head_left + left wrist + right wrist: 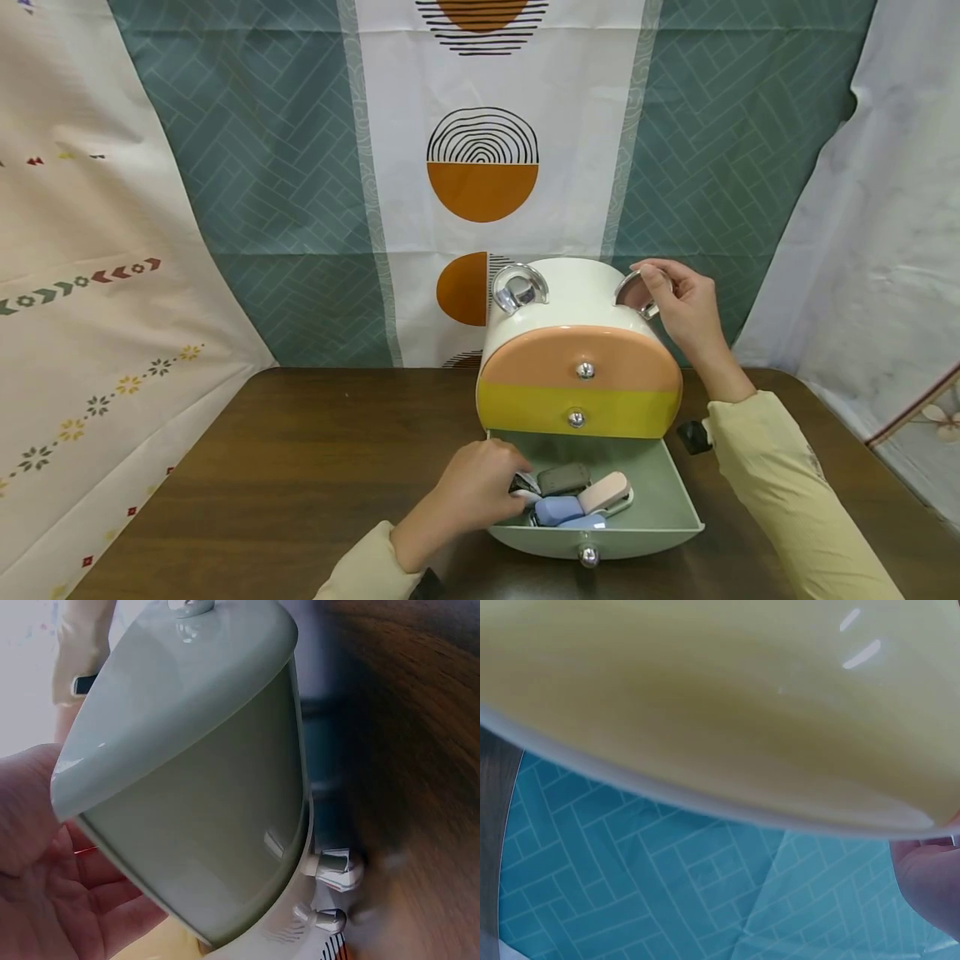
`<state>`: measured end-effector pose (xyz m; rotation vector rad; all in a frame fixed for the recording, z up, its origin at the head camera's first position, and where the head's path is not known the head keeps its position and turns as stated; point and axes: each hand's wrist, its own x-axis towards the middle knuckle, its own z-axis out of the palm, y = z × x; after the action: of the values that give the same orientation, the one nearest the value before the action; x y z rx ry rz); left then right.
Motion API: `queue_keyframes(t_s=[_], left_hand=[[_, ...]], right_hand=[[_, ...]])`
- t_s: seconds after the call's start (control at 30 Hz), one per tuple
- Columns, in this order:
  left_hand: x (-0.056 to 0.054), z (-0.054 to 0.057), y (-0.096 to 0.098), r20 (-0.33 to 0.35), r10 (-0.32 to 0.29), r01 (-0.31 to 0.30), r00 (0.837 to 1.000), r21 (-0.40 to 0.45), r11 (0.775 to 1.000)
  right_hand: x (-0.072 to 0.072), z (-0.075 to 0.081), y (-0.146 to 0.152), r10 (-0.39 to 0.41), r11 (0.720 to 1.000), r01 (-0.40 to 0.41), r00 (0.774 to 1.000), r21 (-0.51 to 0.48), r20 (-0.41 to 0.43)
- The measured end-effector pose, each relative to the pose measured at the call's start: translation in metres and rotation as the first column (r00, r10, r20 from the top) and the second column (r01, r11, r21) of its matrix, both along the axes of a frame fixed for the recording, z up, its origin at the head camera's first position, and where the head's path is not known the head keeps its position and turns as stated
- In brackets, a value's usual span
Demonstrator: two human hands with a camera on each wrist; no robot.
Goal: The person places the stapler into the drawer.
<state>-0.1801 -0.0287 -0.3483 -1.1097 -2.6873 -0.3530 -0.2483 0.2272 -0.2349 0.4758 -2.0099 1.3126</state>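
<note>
A round-topped drawer box (570, 287) stands on the table with its green bottom drawer (660, 492) pulled out. My left hand (476, 487) reaches over the drawer's left wall, its fingertips beside a black-and-white item (527, 483); whether they pinch it is hidden. In the left wrist view, loosely bent fingers (124, 919) show beside the drawer wall. My right hand (682, 308) pinches the right silver ear-shaped piece (636, 293) on top. Inside the drawer lie blue (558, 510), dark green (564, 478) and pale pink (604, 492) rounded pieces.
Above sit shut orange (540, 358) and yellow (525, 408) drawers with silver knobs. A second silver ear (519, 287) is on the top left. The brown table (337, 450) extends left. A patterned cloth (292, 208) hangs behind, pale cloths at both sides.
</note>
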Motion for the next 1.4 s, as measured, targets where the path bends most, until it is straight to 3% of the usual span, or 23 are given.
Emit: queue_keyframes(t_s=[0.13, 0.27, 0.43, 0.7, 1.07, 1.33, 1.4], left_hand=[[-0.002, -0.003, 0.005, -0.03, -0.015, 0.014, 0.999, -0.033, 0.999], [-0.004, -0.007, 0.01, -0.063, -0.025, 0.021, 0.998, -0.063, 0.998], [-0.007, -0.011, 0.014, -0.057, -0.018, 0.012, 0.998, -0.097, 0.995], [-0.009, -0.012, 0.018, -0.043, -0.006, 0.0, 0.999, -0.156, 0.988], [-0.01, -0.011, 0.02, 0.0, -0.009, 0.009, 1.0, -0.163, 0.987], [-0.006, -0.007, 0.016, 0.014, -0.036, 0.037, 0.999, -0.12, 0.992], [-0.004, -0.004, 0.013, 0.009, -0.04, 0.041, 0.999, -0.098, 0.994]], right_hand=[[-0.002, -0.001, 0.001, -0.004, 1.0, 0.004, 1.0, 0.0, 0.001], [-0.014, -0.009, 0.008, -0.009, 1.0, 0.009, 1.0, 0.0, 0.006], [-0.024, -0.015, 0.013, -0.018, 1.0, 0.018, 1.0, 0.008, -0.005], [-0.023, -0.013, 0.011, -0.008, 1.0, 0.008, 1.0, 0.002, -0.018], [-0.025, -0.012, 0.013, 0.013, 1.0, -0.013, 1.0, -0.007, -0.009], [-0.022, -0.015, 0.013, -0.016, 1.0, 0.016, 1.0, -0.006, 0.0], [-0.015, -0.011, 0.009, -0.014, 1.0, 0.014, 1.0, -0.005, -0.006]])
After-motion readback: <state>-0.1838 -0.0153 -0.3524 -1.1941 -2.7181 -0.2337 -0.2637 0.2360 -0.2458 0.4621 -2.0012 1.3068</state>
